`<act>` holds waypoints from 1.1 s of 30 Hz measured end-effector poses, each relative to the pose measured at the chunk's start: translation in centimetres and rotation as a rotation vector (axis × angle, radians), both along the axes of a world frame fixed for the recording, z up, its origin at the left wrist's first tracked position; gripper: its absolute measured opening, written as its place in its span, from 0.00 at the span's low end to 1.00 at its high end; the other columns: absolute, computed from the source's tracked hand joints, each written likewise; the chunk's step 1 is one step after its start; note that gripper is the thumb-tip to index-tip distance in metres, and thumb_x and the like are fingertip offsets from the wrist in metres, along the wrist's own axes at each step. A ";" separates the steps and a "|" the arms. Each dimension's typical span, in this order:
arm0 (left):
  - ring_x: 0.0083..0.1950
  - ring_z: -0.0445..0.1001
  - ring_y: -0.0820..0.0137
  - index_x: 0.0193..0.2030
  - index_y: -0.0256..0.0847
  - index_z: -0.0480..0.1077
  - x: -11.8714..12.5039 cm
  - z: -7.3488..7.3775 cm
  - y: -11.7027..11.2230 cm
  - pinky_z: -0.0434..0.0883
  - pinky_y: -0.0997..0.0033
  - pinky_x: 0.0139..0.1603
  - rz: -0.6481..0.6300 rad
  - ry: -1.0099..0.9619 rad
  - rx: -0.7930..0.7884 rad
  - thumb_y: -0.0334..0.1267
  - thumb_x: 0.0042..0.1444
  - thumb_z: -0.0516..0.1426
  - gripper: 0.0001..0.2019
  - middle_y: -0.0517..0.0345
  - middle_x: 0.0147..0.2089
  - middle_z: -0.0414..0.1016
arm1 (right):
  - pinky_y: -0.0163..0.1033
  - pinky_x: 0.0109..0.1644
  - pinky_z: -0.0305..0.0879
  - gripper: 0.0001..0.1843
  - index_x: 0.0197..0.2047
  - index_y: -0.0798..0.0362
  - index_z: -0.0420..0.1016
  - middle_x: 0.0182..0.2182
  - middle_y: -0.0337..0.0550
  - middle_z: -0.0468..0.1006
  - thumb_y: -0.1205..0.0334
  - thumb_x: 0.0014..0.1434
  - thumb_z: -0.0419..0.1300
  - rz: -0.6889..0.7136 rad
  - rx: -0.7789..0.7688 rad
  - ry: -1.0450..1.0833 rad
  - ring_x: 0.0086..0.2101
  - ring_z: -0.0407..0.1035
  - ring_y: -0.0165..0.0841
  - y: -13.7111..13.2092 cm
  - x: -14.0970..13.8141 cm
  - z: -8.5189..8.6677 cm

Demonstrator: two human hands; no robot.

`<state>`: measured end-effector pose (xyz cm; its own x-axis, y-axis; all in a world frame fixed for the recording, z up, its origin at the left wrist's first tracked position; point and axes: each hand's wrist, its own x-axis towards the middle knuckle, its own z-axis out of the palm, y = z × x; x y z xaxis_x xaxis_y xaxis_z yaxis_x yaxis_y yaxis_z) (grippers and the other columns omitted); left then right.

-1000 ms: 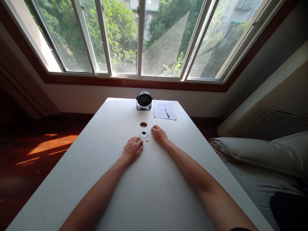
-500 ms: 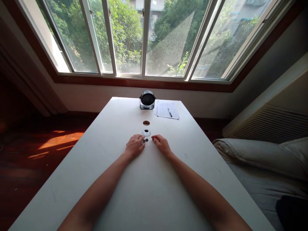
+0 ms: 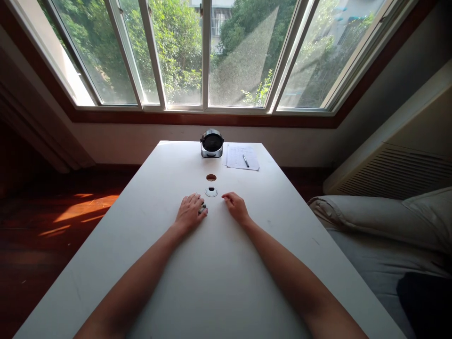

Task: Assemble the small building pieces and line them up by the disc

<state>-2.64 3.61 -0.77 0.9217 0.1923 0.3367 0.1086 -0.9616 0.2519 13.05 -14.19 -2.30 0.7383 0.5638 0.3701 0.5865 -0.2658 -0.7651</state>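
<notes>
My left hand (image 3: 189, 210) lies palm down on the white table (image 3: 219, 278), its fingers stretched out and slightly bent. Small dark and light pieces (image 3: 203, 208) show between its thumb and forefinger; the palm hides any others, and their kind is too small to tell. Across from it, my right hand (image 3: 236, 206) rests on its side with fingers curled and the fingertips drawn together. Whether anything is between those fingertips, I cannot make out. Just beyond and between the hands lies a clear round disc (image 3: 207, 193) with a dark middle.
A round hole (image 3: 211, 178) is cut in the tabletop behind the disc. Farther back stand a round black device on a metal stand (image 3: 212, 142) and paper sheets (image 3: 236, 160) with a pen (image 3: 246, 161) on top. To the right is a cushioned seat (image 3: 381, 259).
My left hand has drawn slightly left, and the dark pieces beside it now sit closer under its fingers. The right hand has shifted a little away from the disc. The whole view has shifted slightly.
</notes>
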 end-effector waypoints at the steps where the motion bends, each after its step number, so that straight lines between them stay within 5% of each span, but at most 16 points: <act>1: 0.70 0.56 0.55 0.58 0.48 0.67 -0.2 -0.1 0.4 0.53 0.47 0.70 0.007 0.005 -0.011 0.46 0.61 0.55 0.19 0.49 0.67 0.63 | 0.41 0.43 0.66 0.15 0.40 0.47 0.78 0.41 0.43 0.79 0.57 0.63 0.50 0.000 0.005 0.003 0.37 0.71 0.36 0.0 0.0 0.0; 9: 0.74 0.46 0.48 0.68 0.53 0.59 -0.4 -1.6 0.4 0.46 0.39 0.70 0.027 0.067 -0.022 0.53 0.59 0.56 0.31 0.49 0.74 0.51 | 0.41 0.44 0.65 0.15 0.38 0.48 0.78 0.40 0.43 0.79 0.56 0.62 0.51 0.003 0.001 0.019 0.36 0.71 0.36 0.2 -0.2 0.0; 19: 0.71 0.50 0.46 0.67 0.49 0.60 3.9 -2.4 -0.6 0.44 0.36 0.68 0.205 0.047 -0.077 0.58 0.57 0.55 0.33 0.44 0.70 0.58 | 0.40 0.43 0.65 0.15 0.39 0.48 0.78 0.39 0.43 0.79 0.58 0.63 0.49 0.029 -0.003 -0.021 0.35 0.71 0.35 0.2 -0.1 -0.1; 23: 0.70 0.51 0.49 0.63 0.48 0.63 4.5 -2.0 -0.7 0.48 0.42 0.69 0.248 0.057 -0.045 0.58 0.58 0.54 0.29 0.46 0.68 0.60 | 0.40 0.43 0.65 0.15 0.40 0.49 0.78 0.39 0.43 0.79 0.59 0.64 0.50 0.045 -0.007 -0.039 0.35 0.70 0.35 0.2 -0.1 -0.2; 27: 0.63 0.61 0.55 0.56 0.46 0.68 5.0 -1.4 0.9 0.58 0.54 0.64 0.214 0.059 -0.042 0.51 0.62 0.53 0.19 0.47 0.61 0.65 | 0.39 0.44 0.65 0.14 0.40 0.49 0.78 0.39 0.42 0.79 0.61 0.64 0.50 0.054 -0.008 -0.054 0.36 0.71 0.35 0.2 0.1 -0.5; 33: 0.55 0.66 0.59 0.47 0.45 0.71 5.8 -1.0 5.7 0.64 0.59 0.57 0.152 0.039 -0.027 0.44 0.63 0.52 0.11 0.49 0.52 0.69 | 0.38 0.44 0.65 0.13 0.41 0.49 0.78 0.40 0.41 0.79 0.63 0.64 0.51 0.059 -0.032 -0.058 0.37 0.71 0.34 0.1 0.2 -0.7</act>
<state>3.12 9.27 -1.81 0.8936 0.3388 0.2945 0.2622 -0.9264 0.2702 13.22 -14.05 -3.05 0.6816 0.6180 0.3919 0.6445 -0.2534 -0.7214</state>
